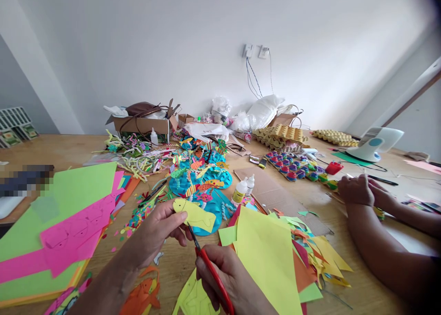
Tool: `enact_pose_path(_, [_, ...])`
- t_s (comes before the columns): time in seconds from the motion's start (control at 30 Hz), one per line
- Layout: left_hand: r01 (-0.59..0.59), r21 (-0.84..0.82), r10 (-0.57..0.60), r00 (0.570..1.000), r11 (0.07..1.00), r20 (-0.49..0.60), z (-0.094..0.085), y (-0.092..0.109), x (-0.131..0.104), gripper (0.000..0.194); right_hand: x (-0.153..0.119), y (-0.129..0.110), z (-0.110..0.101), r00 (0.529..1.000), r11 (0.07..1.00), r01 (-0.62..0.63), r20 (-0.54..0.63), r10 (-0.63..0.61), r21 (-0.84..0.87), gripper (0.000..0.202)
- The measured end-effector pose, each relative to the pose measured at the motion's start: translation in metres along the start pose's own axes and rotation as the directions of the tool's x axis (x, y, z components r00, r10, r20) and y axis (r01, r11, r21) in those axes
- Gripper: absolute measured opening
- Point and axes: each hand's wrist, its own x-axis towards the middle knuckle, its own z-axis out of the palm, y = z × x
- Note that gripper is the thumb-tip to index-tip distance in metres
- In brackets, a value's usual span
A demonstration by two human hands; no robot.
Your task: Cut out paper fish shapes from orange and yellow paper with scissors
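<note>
Between its thumb and fingers, my left hand [156, 227] pinches a yellow paper piece [200, 217] with a fish outline drawn on it. My right hand [218, 269] is wrapped round red-handled scissors [215, 273], whose blades point up at the lower edge of the paper, near my left fingertips. Below my hands lies another yellow sheet [195, 296] with drawn outlines, beside orange paper cutouts [146, 292]. Blue plates [206, 207] with colourful paper fish on them stand just beyond the held paper.
Green sheets [79, 182] and pink drawn paper [81, 225] lie at left. White glue bottles [240, 191] stand behind a yellow sheet [265, 246]. At right, another person's hands [358, 191] are near painted egg cartons [292, 165]. A box [144, 124] stands by the wall.
</note>
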Motion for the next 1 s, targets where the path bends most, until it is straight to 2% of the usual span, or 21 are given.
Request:
enact_pose_path(0.47, [-0.007,0.037,0.006,0.999,0.999,0.041,-0.0030,-0.0038,0.0015,0.012,-0.0022,-0.0054,-0.0016,0.998,0.978,0.047,-0.034,-0.055,-0.202,0.027])
enact_pose_path(0.73, [-0.001,0.045,-0.002,0.999,0.999,0.053,-0.0031,-0.0049,0.0048,0.012,-0.0042,-0.0028,-0.0035,0.986,0.903,0.120,-0.054,-0.155,-0.412,0.030])
enact_pose_path(1.0, [0.013,0.071,-0.018,0.997,0.997,0.072,-0.0029,-0.0034,0.0045,0.009,-0.0052,-0.0088,-0.0060,0.989,0.890,0.114,-0.031,-0.142,-0.440,0.029])
